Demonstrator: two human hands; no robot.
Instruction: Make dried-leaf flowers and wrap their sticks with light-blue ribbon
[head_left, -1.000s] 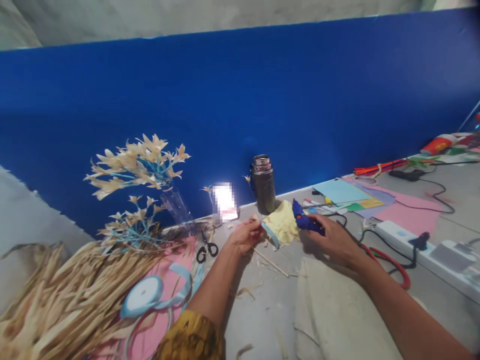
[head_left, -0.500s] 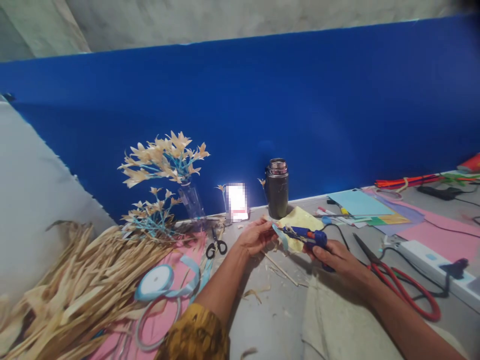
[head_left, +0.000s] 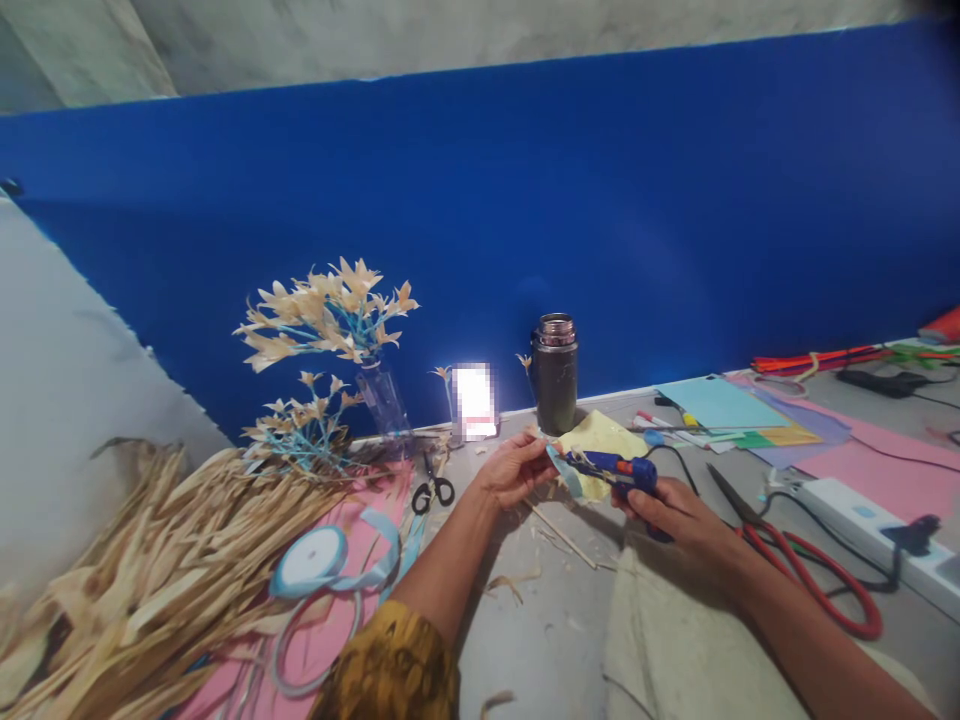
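My right hand (head_left: 671,510) grips a blue glue gun (head_left: 619,470), its nozzle aimed left at the piece in my other hand. My left hand (head_left: 514,468) pinches a short strip of light blue ribbon with a small straw piece (head_left: 561,466) just at the nozzle tip. Both hands hover above the grey table (head_left: 540,620), over a yellow sheet (head_left: 600,440). A thin wooden stick (head_left: 562,535) lies on the table below my hands.
A dark metal bottle (head_left: 556,375) stands behind the hands by the blue wall. At left are a vase of straw flowers (head_left: 337,320), a straw pile (head_left: 150,560), a ribbon spool (head_left: 311,560) and small black scissors (head_left: 433,490). Red-handled scissors (head_left: 795,570), a power strip (head_left: 877,520) and coloured papers (head_left: 750,415) lie right.
My right hand picked the glue gun up from by the yellow sheet and turned its nozzle to the ribbon piece in my left hand. The camera view shifted left.
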